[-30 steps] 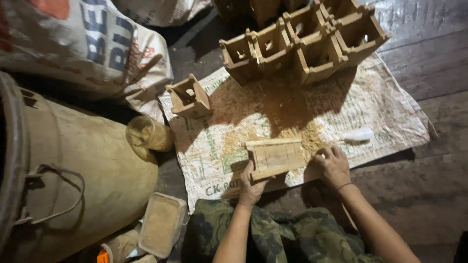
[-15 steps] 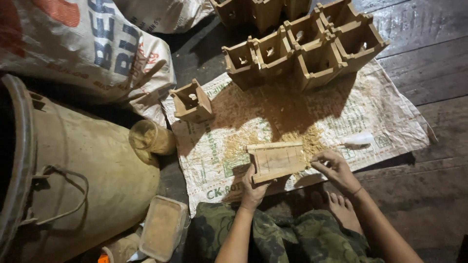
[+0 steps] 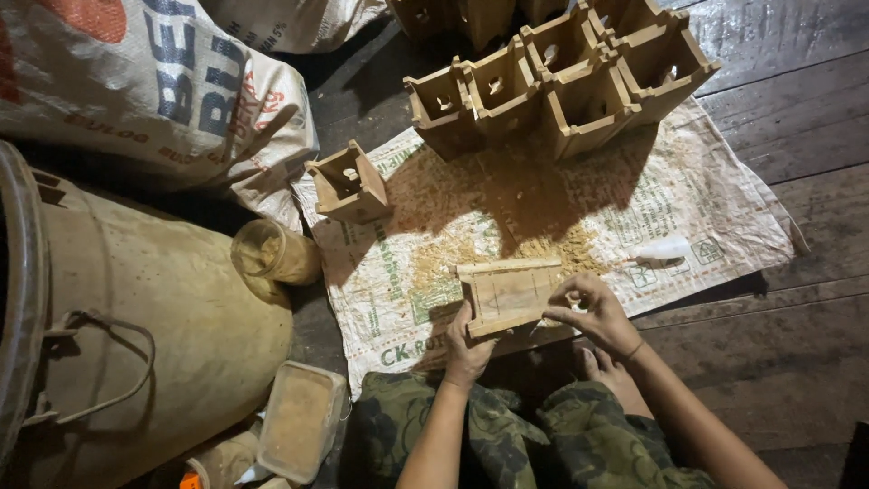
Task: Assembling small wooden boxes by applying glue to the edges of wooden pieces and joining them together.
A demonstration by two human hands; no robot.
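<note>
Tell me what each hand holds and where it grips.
The left hand grips the wooden box at its lower left corner. The right hand pinches its right edge.

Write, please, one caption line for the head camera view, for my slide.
Left hand and right hand hold a small flat wooden frame over a sawdust-strewn woven plastic sack.

A white woven sack [image 3: 163,100] with blue and red print lies bulging at top left. Another printed sack [image 3: 507,226], opened flat, lies spread on the floor. A second pale sack [image 3: 299,20] lies at the top edge
</note>
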